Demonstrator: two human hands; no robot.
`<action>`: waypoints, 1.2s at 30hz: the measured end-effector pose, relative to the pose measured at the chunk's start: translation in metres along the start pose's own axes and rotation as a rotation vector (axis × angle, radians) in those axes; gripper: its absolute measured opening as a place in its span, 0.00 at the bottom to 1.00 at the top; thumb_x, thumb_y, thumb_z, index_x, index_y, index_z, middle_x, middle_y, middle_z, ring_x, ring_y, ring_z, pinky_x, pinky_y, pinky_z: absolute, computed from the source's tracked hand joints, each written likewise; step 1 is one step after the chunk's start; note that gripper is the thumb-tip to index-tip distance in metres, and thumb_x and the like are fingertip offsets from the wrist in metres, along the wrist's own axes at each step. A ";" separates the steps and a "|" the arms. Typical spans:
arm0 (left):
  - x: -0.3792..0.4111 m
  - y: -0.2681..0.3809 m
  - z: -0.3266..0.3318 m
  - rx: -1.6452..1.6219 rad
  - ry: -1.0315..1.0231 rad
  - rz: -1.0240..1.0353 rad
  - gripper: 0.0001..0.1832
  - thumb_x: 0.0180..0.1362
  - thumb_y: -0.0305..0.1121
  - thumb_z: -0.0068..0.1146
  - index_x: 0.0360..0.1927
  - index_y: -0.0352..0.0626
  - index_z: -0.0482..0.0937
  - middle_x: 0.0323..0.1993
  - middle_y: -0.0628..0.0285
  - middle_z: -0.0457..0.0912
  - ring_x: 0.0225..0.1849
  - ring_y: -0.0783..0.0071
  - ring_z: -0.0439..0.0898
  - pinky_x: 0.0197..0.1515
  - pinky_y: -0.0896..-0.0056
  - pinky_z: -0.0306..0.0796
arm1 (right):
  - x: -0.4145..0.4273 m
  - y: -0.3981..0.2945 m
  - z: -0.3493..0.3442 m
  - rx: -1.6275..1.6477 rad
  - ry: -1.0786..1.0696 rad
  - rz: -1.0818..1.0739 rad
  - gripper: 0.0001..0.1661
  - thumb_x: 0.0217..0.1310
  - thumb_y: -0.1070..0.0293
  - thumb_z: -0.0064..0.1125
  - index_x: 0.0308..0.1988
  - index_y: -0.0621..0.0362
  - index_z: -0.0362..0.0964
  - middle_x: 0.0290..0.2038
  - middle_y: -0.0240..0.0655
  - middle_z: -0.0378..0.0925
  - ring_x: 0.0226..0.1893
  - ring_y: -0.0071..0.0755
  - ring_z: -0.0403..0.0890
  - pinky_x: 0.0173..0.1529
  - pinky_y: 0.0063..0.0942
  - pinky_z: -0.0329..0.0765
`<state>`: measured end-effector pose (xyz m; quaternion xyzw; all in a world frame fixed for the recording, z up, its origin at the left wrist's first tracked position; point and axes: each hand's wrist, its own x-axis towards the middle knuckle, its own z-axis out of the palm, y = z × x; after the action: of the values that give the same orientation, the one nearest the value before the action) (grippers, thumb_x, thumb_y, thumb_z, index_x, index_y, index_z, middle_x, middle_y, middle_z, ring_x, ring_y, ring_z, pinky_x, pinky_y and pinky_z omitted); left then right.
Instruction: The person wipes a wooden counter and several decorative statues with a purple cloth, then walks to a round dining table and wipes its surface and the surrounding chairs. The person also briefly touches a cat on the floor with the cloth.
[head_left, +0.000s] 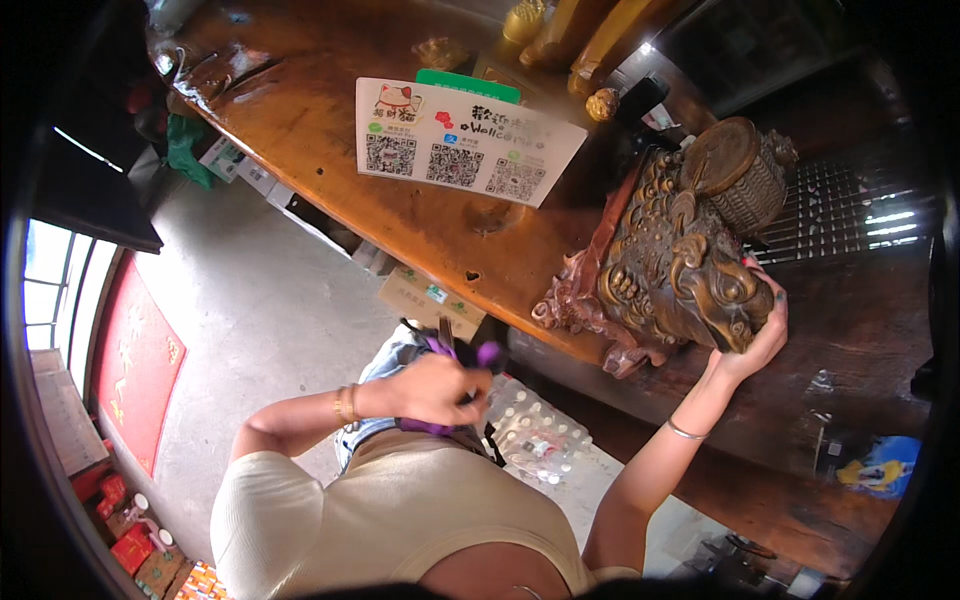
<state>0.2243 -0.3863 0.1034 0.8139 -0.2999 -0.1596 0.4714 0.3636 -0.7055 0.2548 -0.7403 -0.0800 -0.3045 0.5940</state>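
My left hand (435, 390) is curled in front of my waist around a purple and black item (484, 355), blurred and partly hidden by my fingers. Out to the right, my right hand (763, 341) cups the snout of a carved toad figure (675, 262) covered in coin and bump shapes, its fingers wrapped round the head's far side. A round drum-like part (739, 176) with a ridged side sits behind the toad's head. Beneath the figure is a reddish carved wooden stand (581, 289) on a polished wooden slab table (420, 217).
A white sign (465, 142) with printed codes stands on the slab, a green card (469, 85) behind it. Gold-coloured ornaments (523, 22) are farther back. Below lie a cardboard box (431, 300) and wrapped plastic bottles (536, 431). A red mat (139, 367) lies at left.
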 end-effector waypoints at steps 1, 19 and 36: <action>-0.004 0.015 -0.029 -0.222 0.100 -0.113 0.09 0.56 0.37 0.55 0.35 0.44 0.80 0.21 0.55 0.77 0.21 0.59 0.78 0.28 0.60 0.72 | -0.002 0.000 -0.001 0.000 0.008 -0.002 0.27 0.68 0.59 0.37 0.41 0.74 0.74 0.45 0.52 0.79 0.46 0.43 0.80 0.56 0.37 0.74; 0.048 -0.149 -0.262 -0.370 0.417 -0.068 0.11 0.63 0.27 0.59 0.47 0.35 0.81 0.42 0.68 0.84 0.43 0.86 0.76 0.50 0.80 0.70 | -0.040 -0.001 0.003 -0.327 0.065 -0.353 0.58 0.44 0.32 0.71 0.61 0.66 0.62 0.56 0.40 0.67 0.55 0.37 0.71 0.61 0.36 0.67; 0.056 -0.155 -0.291 -0.333 0.240 0.112 0.22 0.62 0.32 0.62 0.57 0.33 0.74 0.44 0.63 0.82 0.42 0.80 0.77 0.48 0.75 0.73 | -0.057 -0.046 0.051 -0.476 0.246 -0.404 0.40 0.41 0.64 0.75 0.56 0.59 0.68 0.50 0.38 0.75 0.50 0.37 0.76 0.57 0.33 0.71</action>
<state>0.4773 -0.1685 0.1177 0.7200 -0.2559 -0.0821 0.6398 0.3140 -0.6317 0.2559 -0.7852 -0.0795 -0.5131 0.3374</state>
